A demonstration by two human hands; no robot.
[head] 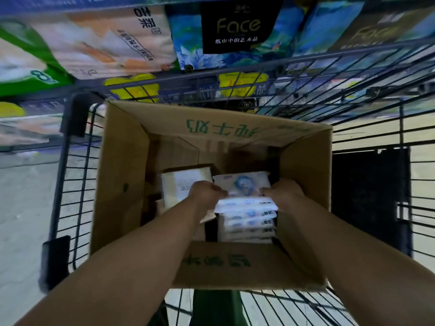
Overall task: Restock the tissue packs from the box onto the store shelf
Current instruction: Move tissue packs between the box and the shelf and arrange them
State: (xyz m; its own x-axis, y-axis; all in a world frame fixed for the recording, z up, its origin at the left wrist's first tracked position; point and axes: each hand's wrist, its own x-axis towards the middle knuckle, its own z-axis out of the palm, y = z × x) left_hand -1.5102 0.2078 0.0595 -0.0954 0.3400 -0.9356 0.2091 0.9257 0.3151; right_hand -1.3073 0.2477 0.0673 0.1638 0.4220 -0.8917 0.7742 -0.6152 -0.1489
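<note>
An open cardboard box point(122, 175) with green print sits in a wire cart. Inside it a row of white tissue packs with blue print point(249, 217) stands on edge on the right side. Both arms reach down into the box. My left hand point(207, 191) and my right hand point(282, 191) pinch the left and right ends of the foremost white-and-blue tissue pack point(244, 184), which tilts up above the row. A larger pale pack point(181, 184) lies in the box to the left, partly behind my left hand.
The black wire cart point(77, 184) surrounds the box, with its mesh wall point(353, 90) at the back right. The store shelf point(188, 81) ahead carries large tissue bundles, among them a blue "Face" pack point(237, 27), and yellow price tags point(131, 87). Grey floor lies to the left.
</note>
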